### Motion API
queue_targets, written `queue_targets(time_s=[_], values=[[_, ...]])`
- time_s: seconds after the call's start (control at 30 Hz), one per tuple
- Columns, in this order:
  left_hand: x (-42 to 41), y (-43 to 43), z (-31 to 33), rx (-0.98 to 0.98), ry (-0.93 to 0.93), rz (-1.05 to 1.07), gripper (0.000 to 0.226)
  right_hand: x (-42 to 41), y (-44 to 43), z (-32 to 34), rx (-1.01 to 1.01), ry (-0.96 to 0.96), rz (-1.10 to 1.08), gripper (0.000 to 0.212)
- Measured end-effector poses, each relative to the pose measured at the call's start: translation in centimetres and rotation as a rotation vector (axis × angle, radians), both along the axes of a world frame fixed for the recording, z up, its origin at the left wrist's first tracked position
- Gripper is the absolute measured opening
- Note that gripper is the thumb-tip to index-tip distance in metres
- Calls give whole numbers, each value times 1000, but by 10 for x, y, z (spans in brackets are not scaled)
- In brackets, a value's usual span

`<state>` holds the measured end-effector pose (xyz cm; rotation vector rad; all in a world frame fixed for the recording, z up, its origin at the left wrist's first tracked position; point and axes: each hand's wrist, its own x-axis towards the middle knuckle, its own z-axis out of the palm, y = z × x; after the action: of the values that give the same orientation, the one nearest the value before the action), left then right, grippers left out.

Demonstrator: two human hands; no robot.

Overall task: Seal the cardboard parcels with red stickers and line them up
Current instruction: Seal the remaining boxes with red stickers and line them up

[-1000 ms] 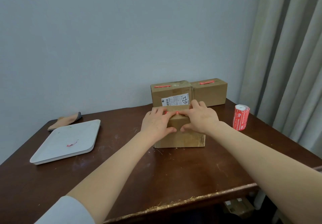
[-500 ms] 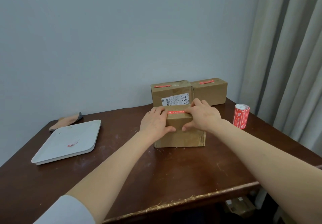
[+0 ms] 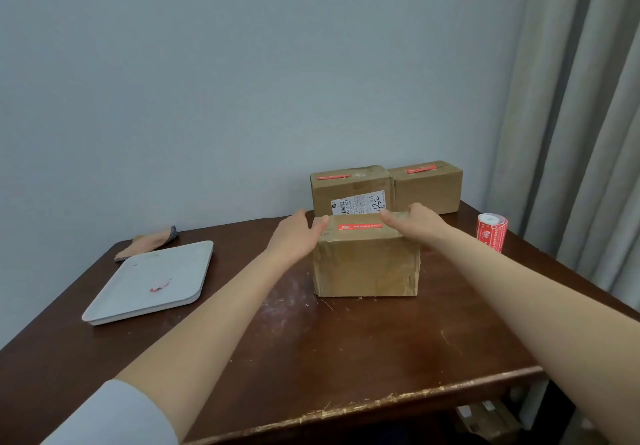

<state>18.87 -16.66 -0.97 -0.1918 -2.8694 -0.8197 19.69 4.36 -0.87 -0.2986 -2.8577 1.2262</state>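
On the left side of the dark wooden table (image 3: 346, 347) lies a brown cloth (image 3: 149, 242), and just before it a white tray (image 3: 138, 292) with a small red scrap (image 3: 160, 287) on it. Near the middle stands the front parcel (image 3: 365, 264), with a red sticker (image 3: 360, 226) flat across its top. The left hand (image 3: 298, 240) rests against the parcel's upper left edge, fingers straight and close together, thumb on the top corner. The right hand (image 3: 415, 223) lies on the upper right edge, fingers together and stretched out, one fingertip just beside the sticker's right end. Behind, against the wall, two sealed parcels touch side by side: the labelled parcel (image 3: 349, 188) and the plain parcel (image 3: 429, 191). Further right the roll of red stickers (image 3: 491, 231) stands upright, near a grey curtain (image 3: 571, 133).
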Motion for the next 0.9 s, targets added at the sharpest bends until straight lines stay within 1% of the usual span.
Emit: queue_targets(time_s=[0.1,0.13,0.2,0.27,0.3,0.33,0.4,0.43,0.47,0.53,0.6,0.63,0.73,0.83,0.9], values=[[-3,-3,-5,165,-137,45,66,6,-5,1,-164,-78,13,93],[-3,-4,-8,222,-184,47,65,10,-6,2,-203,-89,25,90],[-1,-5,-11,330,-243,44,59,14,-9,5,-253,-85,68,75],[-1,-8,-7,417,-235,56,56,16,-10,9,-297,-40,136,56],[-3,-10,-3,456,-212,75,56,16,-9,12,-327,-7,159,55],[-5,-14,3,514,-186,103,54,14,-9,15,-373,25,168,62],[-7,-23,21,692,-165,147,43,9,-11,21,-485,69,134,77],[-8,-28,30,774,-161,150,36,4,-13,23,-532,81,103,76],[-10,-34,38,825,-151,148,30,-1,-16,26,-569,102,78,68],[-12,-44,51,837,-129,139,26,-14,-23,31,-582,158,35,48],[-14,-51,62,840,-123,154,26,-22,-32,39,-575,206,10,40],[-15,-55,66,843,-125,162,25,-25,-37,44,-542,225,2,40],[-15,-65,80,841,-126,207,20,-35,-51,57,-429,243,-22,49],[-20,-79,90,819,-113,271,23,-48,-67,67,-358,243,-12,57],[-24,-88,94,809,-96,305,24,-57,-78,71,-355,240,-1,60]])
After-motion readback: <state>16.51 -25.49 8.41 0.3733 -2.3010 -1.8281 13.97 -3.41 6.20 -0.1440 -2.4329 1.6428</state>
